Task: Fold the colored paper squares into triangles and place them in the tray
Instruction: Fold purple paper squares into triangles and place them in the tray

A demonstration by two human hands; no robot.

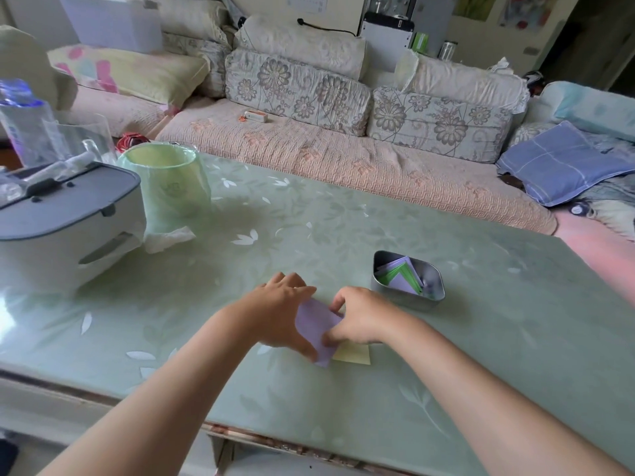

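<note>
so left hand (281,310) and right hand (357,321) pinched the purple square (314,326) near the tray (436,298), probably mid-fold; next needed corners matched, creased.

No legible text anywhere, faint emblem on the green bin (165,190) far left beyond the grip on the lilac paper (318,324), blurred, wall calendar (305,1) far beyond the grip, digits too small
</note>
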